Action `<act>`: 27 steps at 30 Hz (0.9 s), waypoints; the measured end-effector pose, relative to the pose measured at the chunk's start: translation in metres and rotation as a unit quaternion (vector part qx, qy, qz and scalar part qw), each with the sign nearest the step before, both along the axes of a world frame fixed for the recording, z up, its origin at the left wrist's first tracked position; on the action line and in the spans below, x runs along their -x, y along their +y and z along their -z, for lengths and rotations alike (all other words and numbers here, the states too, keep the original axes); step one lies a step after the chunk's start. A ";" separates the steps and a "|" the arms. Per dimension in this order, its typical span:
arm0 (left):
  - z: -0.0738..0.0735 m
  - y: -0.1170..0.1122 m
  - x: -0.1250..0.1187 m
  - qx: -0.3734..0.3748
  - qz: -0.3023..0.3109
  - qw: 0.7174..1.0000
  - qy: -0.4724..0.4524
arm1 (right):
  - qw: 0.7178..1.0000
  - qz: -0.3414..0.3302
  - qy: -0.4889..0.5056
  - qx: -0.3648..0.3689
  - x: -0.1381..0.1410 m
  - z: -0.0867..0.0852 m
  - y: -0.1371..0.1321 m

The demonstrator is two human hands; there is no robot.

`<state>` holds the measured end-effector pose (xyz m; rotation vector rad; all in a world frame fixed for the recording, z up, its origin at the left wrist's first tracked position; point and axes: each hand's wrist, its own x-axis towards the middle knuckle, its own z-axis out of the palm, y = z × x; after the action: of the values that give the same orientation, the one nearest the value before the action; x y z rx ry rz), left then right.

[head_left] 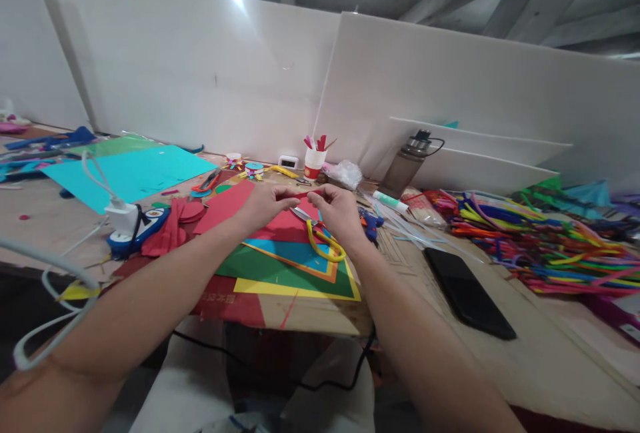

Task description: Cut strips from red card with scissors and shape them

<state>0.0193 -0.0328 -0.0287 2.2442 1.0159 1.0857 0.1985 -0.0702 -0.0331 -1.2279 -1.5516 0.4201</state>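
Observation:
My left hand (267, 205) and my right hand (336, 210) meet above the stacked coloured sheets. Their fingertips pinch the two ends of a thin red strip (306, 194), which looks like paper and is mostly covered by the fingers. Right below, scissors with yellow handles (325, 246) lie on the pile, blades pointing away to the left. A red sheet (225, 210) is on top of the pile. Blue (295, 254), green (240, 263) and yellow (300, 291) sheets stick out beneath it toward me.
At left are a turquoise sheet (150, 170), a blue-and-white power strip (130, 238) with a white cable, and red pieces (170, 230). Behind my hands stands a paper cup (315, 160) of pens. At right are a bottle (406, 165), a phone (467, 293) and many pipe cleaners (545, 246).

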 end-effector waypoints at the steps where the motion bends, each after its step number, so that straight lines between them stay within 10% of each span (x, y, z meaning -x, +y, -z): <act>1: 0.000 0.000 0.000 0.000 -0.002 1.000 0.001 | 1.000 0.003 0.004 -0.002 -0.001 -0.001 0.000; 27: -0.003 0.000 0.001 -0.029 -0.028 0.999 0.027 | 0.999 0.039 0.007 -0.020 -0.006 -0.006 -0.003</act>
<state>0.0185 -0.0325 -0.0253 2.3158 1.0871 1.0966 0.2043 -0.0728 -0.0266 -1.2464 -1.4885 0.3446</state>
